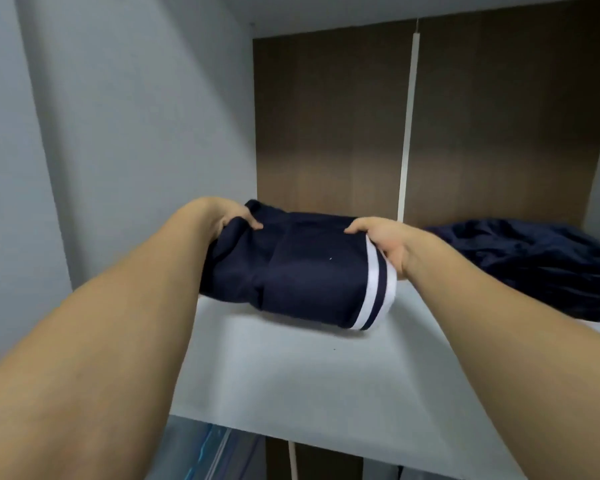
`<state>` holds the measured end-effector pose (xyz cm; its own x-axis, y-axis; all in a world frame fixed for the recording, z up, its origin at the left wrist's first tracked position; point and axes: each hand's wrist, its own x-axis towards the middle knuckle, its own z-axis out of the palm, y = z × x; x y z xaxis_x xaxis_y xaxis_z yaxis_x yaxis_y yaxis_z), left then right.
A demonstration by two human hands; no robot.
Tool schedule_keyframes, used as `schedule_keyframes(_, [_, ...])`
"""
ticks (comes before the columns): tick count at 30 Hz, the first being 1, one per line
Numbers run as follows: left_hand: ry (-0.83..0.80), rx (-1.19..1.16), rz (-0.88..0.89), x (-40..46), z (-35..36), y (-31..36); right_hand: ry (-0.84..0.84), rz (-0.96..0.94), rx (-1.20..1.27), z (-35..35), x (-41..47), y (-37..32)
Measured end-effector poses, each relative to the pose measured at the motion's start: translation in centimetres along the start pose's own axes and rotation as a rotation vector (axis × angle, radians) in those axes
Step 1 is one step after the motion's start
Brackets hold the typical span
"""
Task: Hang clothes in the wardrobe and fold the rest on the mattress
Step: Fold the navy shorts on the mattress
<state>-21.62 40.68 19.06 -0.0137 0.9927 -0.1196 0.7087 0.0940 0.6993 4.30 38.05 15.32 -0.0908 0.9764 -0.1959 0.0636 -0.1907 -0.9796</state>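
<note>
While gripping its ends, both hands (232, 216) (381, 240) hold the folded navy garment (291, 271) on the shelf (291, 368).

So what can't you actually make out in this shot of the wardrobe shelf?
Head view only:
- Left hand: most fingers are tucked behind the folded navy garment with white stripes.
- Right hand: fingers go under the garment's striped end.
- Crumpled dark navy cloth: cut off by the right edge; its type is unclear.
- Below the white shelf: blurred bluish items, cut off by the bottom edge.
- The garment's type: hidden by folding.
</note>
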Motion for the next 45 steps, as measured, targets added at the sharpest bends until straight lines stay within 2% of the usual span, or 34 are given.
schedule_keyframes(3, [-0.083, 0.179, -0.070, 0.2, 0.7, -3.6, -0.004, 0.105, -0.108, 1.9, 0.4, 3.0])
schedule_keyframes(5, [-0.059, 0.329, -0.154, 0.4, 1.7, -4.9, 0.019, 0.147, -0.191, 3.0, -0.1, 4.4])
schedule_keyframes(7, [0.158, 0.552, -0.187, 1.1, 2.8, -5.0, 0.099, 0.108, -0.339, 3.6, -0.4, 4.6])
schedule_keyframes(8, [0.302, 0.601, -0.141, 1.1, 3.4, -4.6, 0.164, 0.064, -0.410, 3.9, -0.3, 4.3])
schedule_keyframes(9, [0.396, 0.574, -0.067, 1.2, 4.1, -4.0, 0.238, 0.012, -0.528, 4.0, 0.0, 4.0])
schedule_keyframes(10, [0.408, 0.499, 0.038, 1.5, 4.7, -3.4, 0.291, -0.046, -0.685, 4.2, 0.3, 3.6])
schedule_keyframes(12, [0.207, 0.370, 0.227, 1.7, 6.6, -3.1, 0.273, -0.113, -0.850, 4.7, 0.6, 3.2])
schedule_keyframes(14, [0.028, 0.410, 0.231, 2.2, 8.8, -4.6, 0.140, -0.049, -0.933, 4.7, 1.1, 4.6])
schedule_keyframes(15, [0.016, 0.443, 0.197, 2.5, 9.5, -5.7, 0.111, -0.015, -0.959, 4.4, 1.2, 5.8])
schedule_keyframes(18, [0.063, 0.460, 0.174, 3.1, 10.0, -7.1, 0.177, 0.011, -1.119, 3.4, 1.9, 8.1])
schedule_keyframes(24, [0.152, 0.583, 0.119, 1.4, 9.7, -5.5, 0.126, -0.016, -0.861, 2.2, 0.0, 7.0])
schedule_keyframes(26, [0.147, 0.460, 0.128, -0.2, 9.5, -3.9, 0.188, -0.043, -0.790, 1.0, -1.7, 7.0])
schedule_keyframes(28, [0.035, 0.241, 0.213, -2.3, 10.2, -2.0, 0.246, -0.077, -0.801, -0.7, -3.7, 6.9])
schedule_keyframes(29, [-0.016, 0.205, 0.263, -3.6, 11.1, -1.4, 0.272, -0.087, -0.820, -1.6, -4.7, 7.0])
schedule_keyframes(31, [-0.044, 0.296, 0.295, -5.8, 13.5, -1.4, 0.309, -0.081, -0.901, -3.6, -7.0, 7.5])
schedule_keyframes(33, [0.015, 0.435, 0.225, -7.3, 15.2, -2.4, 0.358, -0.089, -0.933, -5.2, -9.5, 8.3])
schedule_keyframes(36, [0.088, 0.501, 0.192, -8.6, 14.5, -1.9, 0.426, -0.151, -0.941, -6.3, -12.5, 8.9])
schedule_keyframes(40, [0.207, 0.592, 0.327, -11.8, 14.3, 2.0, 0.492, -0.184, -0.985, -7.6, -17.9, 9.9])
schedule_keyframes(45, [0.239, 0.655, 0.608, -17.3, 19.7, 5.0, 0.609, -0.195, -1.062, -8.0, -24.9, 11.4])
